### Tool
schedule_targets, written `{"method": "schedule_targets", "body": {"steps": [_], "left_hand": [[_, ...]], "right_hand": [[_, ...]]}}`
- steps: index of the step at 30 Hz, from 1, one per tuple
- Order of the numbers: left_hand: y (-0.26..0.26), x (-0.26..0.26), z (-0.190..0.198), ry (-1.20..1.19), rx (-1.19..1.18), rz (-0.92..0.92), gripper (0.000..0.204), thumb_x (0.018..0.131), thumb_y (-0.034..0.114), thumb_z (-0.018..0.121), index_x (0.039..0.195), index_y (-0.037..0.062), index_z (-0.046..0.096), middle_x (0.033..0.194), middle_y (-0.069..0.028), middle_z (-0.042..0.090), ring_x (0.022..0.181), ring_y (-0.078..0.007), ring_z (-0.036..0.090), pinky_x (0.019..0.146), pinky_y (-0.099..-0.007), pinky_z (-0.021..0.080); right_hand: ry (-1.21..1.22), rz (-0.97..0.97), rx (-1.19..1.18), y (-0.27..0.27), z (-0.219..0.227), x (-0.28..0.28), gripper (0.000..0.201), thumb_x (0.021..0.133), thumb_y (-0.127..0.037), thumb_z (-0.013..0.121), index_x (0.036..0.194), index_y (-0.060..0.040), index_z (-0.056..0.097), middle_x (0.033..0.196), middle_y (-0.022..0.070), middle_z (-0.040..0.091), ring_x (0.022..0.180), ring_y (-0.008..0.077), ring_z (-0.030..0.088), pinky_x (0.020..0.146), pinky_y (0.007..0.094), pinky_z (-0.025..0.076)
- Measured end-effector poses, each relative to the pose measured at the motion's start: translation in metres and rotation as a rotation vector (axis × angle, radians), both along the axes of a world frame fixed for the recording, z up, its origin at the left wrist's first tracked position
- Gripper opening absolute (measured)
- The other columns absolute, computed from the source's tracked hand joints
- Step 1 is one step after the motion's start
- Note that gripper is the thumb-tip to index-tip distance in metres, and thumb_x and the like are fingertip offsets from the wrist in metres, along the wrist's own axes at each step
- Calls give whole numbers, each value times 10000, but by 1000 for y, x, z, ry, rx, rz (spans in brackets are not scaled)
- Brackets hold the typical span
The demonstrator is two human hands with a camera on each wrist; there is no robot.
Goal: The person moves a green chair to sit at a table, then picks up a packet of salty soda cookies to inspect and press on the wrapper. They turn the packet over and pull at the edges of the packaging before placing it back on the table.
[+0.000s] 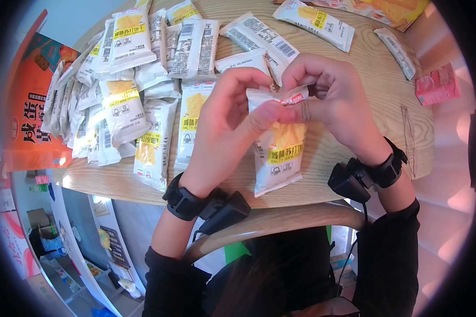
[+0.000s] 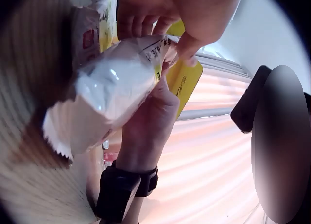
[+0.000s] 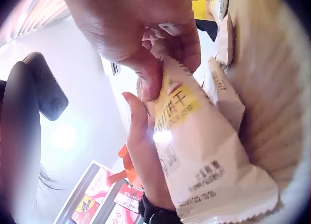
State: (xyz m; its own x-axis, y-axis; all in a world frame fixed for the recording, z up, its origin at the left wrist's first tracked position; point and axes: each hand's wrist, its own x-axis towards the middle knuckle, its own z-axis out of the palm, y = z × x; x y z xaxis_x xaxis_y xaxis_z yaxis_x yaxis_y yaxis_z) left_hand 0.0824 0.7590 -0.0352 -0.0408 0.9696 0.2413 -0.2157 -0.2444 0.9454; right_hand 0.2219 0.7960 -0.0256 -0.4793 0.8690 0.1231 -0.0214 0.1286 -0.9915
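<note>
Both hands pinch the top end of one white and yellow cracker packet [image 1: 280,153], held upright above the near part of the table. Thumb and curled fingers of the left hand [image 1: 230,113] grip its upper left; the right hand [image 1: 328,100] pinches the upper right, the thumbs almost meeting. In the left wrist view the packet [image 2: 114,88] slants with its crimped lower end toward the wood, and the right hand [image 2: 150,122] is behind it. From the right wrist, the packet [image 3: 204,161] shows its printed front beneath the right hand [image 3: 141,29]. Whether its top is torn cannot be told.
A heap of similar packets [image 1: 124,100] covers the table's left side, beside an orange box [image 1: 29,121]. More packets [image 1: 314,24] lie at the back. A pink box [image 1: 437,86] and a pair of glasses [image 1: 409,140] are at the right edge [image 1: 426,153].
</note>
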Motion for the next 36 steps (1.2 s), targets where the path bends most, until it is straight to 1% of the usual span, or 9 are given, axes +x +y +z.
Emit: {"method": "schedule_targets", "body": {"steps": [2, 6, 11, 14, 25, 27, 30, 32, 36], "left_hand": [[-1, -16, 0, 395, -92, -189, 145, 728, 118, 527, 829, 31, 470, 607, 47, 420, 545, -20, 364, 492, -133, 293], [0, -19, -1, 362, -103, -223, 140, 726, 112, 528, 830, 35, 473, 612, 47, 429, 548, -1, 358, 477, -135, 279], [-1, -11, -5, 211, -60, -47, 113, 728, 89, 516, 815, 36, 468, 625, 36, 449, 553, -4, 362, 479, -140, 287], [-4, -14, -4, 344, -55, -26, 94, 730, 70, 503, 802, 28, 459, 631, 15, 454, 565, -23, 382, 495, -149, 310], [-4, -10, -3, 421, -127, -170, 92, 712, 74, 507, 759, 28, 444, 589, -8, 422, 529, -61, 361, 495, -179, 304], [-1, -7, -8, 380, -96, -163, 94, 711, 85, 508, 754, 29, 445, 585, -11, 420, 528, -66, 363, 498, -184, 305], [3, -9, -16, 419, 167, -77, 103, 719, 111, 509, 739, 34, 444, 577, -6, 424, 526, -72, 369, 487, -191, 308], [0, -9, -6, 392, -51, -69, 116, 729, 130, 512, 752, 25, 469, 592, 7, 446, 524, -59, 372, 478, -186, 305], [0, -14, 4, 338, -208, -141, 144, 738, 148, 515, 781, 11, 498, 633, 12, 484, 554, -32, 406, 491, -171, 323]], "right_hand": [[-28, 34, 11, -1, 1, 2, 175, 583, -33, 622, 679, -9, 478, 610, -20, 464, 562, 31, 431, 507, 163, 342], [-52, 94, 103, -1, 0, 1, 181, 587, -59, 626, 690, -11, 486, 600, -19, 466, 554, 36, 426, 502, 167, 342], [-135, 76, 121, 0, -2, -4, 218, 597, -125, 629, 724, -6, 497, 588, 1, 462, 533, 58, 410, 493, 184, 343], [-177, 69, 185, 0, -7, -3, 234, 600, -140, 626, 742, 0, 503, 586, 19, 462, 532, 75, 406, 493, 196, 345], [-123, 26, 495, -6, -7, -3, 138, 538, 0, 581, 606, 7, 462, 564, 76, 437, 536, 172, 417, 481, 257, 329], [-269, 36, 639, -7, -3, -1, 139, 536, -48, 613, 602, 8, 504, 605, 72, 497, 576, 182, 445, 532, 250, 354], [-222, -10, 666, -4, -6, -1, 127, 555, -42, 609, 618, 4, 510, 618, 65, 497, 587, 164, 449, 531, 246, 349], [-218, -42, 578, -3, -4, -2, 123, 563, -35, 596, 630, 5, 501, 601, 63, 477, 576, 162, 446, 524, 249, 345], [-181, -16, 353, 1, -3, -2, 186, 596, -92, 602, 731, 6, 520, 634, 43, 494, 603, 128, 454, 560, 235, 352]]}}
